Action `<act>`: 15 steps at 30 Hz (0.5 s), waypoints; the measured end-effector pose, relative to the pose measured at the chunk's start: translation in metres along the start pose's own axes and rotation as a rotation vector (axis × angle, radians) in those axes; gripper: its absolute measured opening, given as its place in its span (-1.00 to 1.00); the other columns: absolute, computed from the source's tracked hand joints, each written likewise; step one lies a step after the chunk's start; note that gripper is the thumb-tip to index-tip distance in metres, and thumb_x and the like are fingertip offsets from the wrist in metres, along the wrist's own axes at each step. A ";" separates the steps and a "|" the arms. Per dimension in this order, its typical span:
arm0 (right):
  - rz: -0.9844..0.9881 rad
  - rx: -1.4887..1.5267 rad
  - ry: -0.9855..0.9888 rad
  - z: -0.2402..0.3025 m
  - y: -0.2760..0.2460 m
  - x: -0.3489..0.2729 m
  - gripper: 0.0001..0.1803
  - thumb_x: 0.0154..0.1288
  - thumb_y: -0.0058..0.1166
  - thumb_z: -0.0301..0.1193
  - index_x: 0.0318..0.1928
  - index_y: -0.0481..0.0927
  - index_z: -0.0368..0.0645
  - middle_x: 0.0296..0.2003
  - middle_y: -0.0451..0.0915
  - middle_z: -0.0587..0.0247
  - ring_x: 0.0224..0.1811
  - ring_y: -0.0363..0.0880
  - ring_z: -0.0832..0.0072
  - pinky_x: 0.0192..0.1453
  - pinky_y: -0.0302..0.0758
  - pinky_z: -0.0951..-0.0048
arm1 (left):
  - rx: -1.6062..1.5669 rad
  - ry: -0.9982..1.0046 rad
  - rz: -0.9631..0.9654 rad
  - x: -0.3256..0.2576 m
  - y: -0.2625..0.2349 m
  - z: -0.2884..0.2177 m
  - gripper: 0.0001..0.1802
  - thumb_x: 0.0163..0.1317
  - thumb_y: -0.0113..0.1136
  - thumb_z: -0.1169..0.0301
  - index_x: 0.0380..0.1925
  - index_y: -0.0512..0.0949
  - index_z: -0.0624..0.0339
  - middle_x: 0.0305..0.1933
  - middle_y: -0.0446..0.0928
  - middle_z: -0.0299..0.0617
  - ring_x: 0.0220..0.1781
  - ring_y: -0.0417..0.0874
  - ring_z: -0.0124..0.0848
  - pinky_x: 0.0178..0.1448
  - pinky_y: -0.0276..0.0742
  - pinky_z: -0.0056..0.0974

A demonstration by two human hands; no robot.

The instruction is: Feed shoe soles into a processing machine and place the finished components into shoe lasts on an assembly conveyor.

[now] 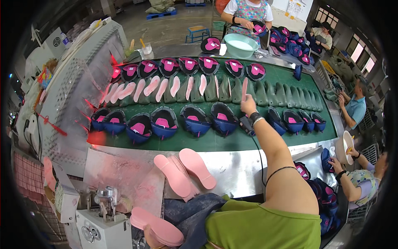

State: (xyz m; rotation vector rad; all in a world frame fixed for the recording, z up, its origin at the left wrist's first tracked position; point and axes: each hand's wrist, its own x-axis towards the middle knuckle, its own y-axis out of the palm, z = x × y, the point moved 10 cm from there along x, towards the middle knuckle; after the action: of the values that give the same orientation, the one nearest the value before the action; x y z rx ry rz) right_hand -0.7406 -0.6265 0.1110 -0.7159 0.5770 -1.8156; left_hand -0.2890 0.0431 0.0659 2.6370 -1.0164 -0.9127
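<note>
My right hand (249, 106) reaches out over the green conveyor belt (182, 144), gripping a pink insole (244, 89) that points upward, close to a row of dark green shoe lasts (261, 93). Pink insoles (152, 85) lie on several lasts to its left, while those on the right are bare. Low in the picture my left hand (151, 240), partly hidden, holds a stack of pink insoles (159, 228). More insoles (176, 176) rest on the metal ledge in front of me. Navy shoe uppers with pink inside (164, 122) line the belt's near side.
Another row of uppers (169, 66) runs along the far side. A red-lit machine tunnel (97, 91) covers the belt's left end. A white machine (103, 228) stands lower left. Co-workers (355, 106) sit at right; another person (248, 18) stands opposite behind a pale green basin (240, 45).
</note>
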 end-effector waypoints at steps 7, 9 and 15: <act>-0.094 0.130 -0.164 0.015 0.026 0.002 -0.49 -0.04 0.01 -0.55 0.03 0.57 -0.39 -0.11 0.62 -0.27 0.03 0.60 -0.02 0.19 0.46 0.22 | 0.139 -0.045 -0.034 -0.010 -0.012 0.000 -0.69 0.40 -0.14 0.28 -0.25 0.58 0.20 -0.19 0.60 -0.13 -0.17 0.62 -0.22 0.02 0.54 -0.06; -0.109 0.295 -0.362 0.104 0.064 -0.072 -0.63 0.07 -0.01 -0.53 -0.07 0.58 -0.36 -0.20 0.61 -0.19 -0.10 0.60 -0.01 0.09 0.49 0.15 | 0.298 0.107 0.034 -0.010 -0.015 -0.003 -0.67 0.41 -0.16 0.28 -0.22 0.58 0.21 -0.18 0.60 -0.12 -0.15 0.62 -0.22 0.02 0.54 -0.06; 1.257 0.450 -0.503 0.285 0.073 -0.435 -0.69 0.41 -0.05 -0.29 -0.06 0.56 -0.27 -0.27 0.59 0.01 -0.20 0.57 0.25 -0.08 0.48 0.23 | 0.781 0.132 -0.179 0.039 0.059 -0.007 -0.65 0.32 -0.07 0.30 -0.10 0.58 0.32 -0.16 0.62 -0.11 -0.18 0.63 -0.22 -0.07 0.55 -0.18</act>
State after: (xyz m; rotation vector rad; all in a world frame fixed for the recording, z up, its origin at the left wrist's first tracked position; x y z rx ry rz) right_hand -0.3742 -0.2556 0.1742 -0.3134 0.1565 -0.5119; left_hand -0.2948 -0.0273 0.0742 3.4034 -1.3205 -0.3899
